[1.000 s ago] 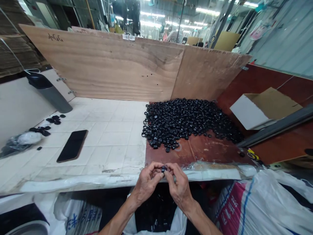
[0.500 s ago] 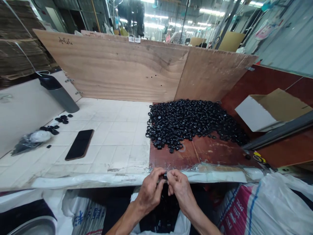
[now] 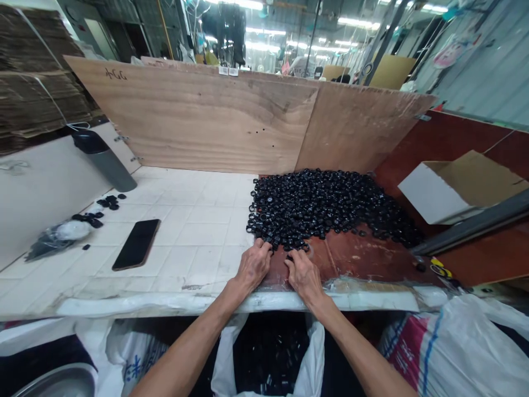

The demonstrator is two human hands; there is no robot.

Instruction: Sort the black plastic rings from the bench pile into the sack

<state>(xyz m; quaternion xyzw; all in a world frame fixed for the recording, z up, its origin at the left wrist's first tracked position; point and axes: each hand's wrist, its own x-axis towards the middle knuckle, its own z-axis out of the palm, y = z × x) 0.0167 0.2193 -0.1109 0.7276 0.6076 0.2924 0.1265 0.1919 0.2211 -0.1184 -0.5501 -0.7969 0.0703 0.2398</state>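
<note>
A wide heap of small black ring-like plastic parts [image 3: 326, 201] lies on the brown right side of the bench. At its near left edge, my left hand [image 3: 255, 263] has its fingers bent down against the parts; its fingertips are partly hidden, so what they pinch cannot be made out. Just to the right, my right hand [image 3: 305, 274] rests low over the brown board [image 3: 351, 259], thumb and forefinger closed round a small black part. Below the bench edge, between my forearms, an open white sack [image 3: 226, 366] holds more dark pieces.
A phone [image 3: 136, 245] lies on the white left side, with a plastic bag of black pieces [image 3: 53, 238] and a grey bottle [image 3: 105, 161] beyond. A wooden panel [image 3: 198, 118] closes off the back. At right are an open carton [image 3: 433, 193], yellow-handled scissors [image 3: 440, 268] and a full sack [image 3: 458, 342].
Both hands have moved forward from over the sack to the heap's near edge and apart from each other. The black part held between them earlier is gone from there.
</note>
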